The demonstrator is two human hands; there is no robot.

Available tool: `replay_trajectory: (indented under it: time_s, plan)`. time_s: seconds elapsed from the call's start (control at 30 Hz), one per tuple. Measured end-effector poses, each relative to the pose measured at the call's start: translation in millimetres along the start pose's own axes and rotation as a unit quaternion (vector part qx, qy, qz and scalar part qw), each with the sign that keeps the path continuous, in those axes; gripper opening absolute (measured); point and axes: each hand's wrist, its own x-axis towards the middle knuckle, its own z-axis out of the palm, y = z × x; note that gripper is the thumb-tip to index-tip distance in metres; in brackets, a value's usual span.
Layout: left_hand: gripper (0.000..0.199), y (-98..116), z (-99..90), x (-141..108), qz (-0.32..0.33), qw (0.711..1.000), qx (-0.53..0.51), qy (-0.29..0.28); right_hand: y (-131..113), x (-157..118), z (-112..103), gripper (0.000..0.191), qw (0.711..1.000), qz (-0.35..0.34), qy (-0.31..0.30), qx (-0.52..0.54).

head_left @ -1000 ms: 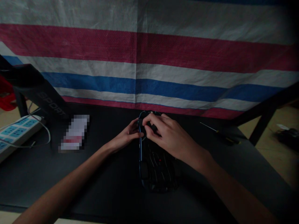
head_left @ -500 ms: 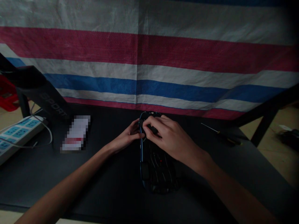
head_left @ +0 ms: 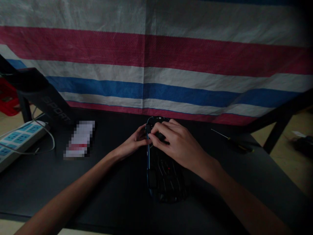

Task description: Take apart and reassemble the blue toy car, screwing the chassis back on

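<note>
A dark toy car (head_left: 165, 178) with blue edges lies wheels up on the black table, its underside facing me. At its far left side my left hand (head_left: 135, 142) grips the edge near a wheel, thumb and fingers on the body. My right hand (head_left: 172, 137) is over the far part of the underside, its thumb and index finger pinched together. What sits between those fingertips is too small and dark to make out.
A screwdriver (head_left: 238, 145) lies on the table (head_left: 117, 199) to the right. To the left are a pixelated phone-like object (head_left: 79, 138), a power strip (head_left: 22, 140) with a cable and a black SPORT-marked object (head_left: 52, 101). Behind hangs a striped sheet (head_left: 176, 49).
</note>
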Motion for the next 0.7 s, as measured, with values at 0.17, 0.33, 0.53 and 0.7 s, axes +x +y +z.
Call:
replay_trajectory:
  time_s: [0.17,0.33,0.53,0.7]
  plan:
    - [0.074,-1.9,0.8,0.4,0.016,1.0,-0.012,0.004,-2.8,-0.1,0.6,0.008,1.0,-0.017,0.0,-0.012]
    - [0.07,-2.4,-1.2,1.2,0.016,1.0,0.005,-0.004,0.1,-2.3,2.3,0.011,1.0,0.0,0.007,0.004]
    - [0.078,-4.1,-2.7,1.9,0.01,1.0,0.007,0.001,-0.8,-2.0,1.1,0.01,1.0,0.019,-0.012,0.017]
    - [0.082,-4.1,-2.4,3.3,0.016,1.0,-0.002,-0.007,0.6,-0.8,0.0,0.009,1.0,-0.003,-0.004,0.0]
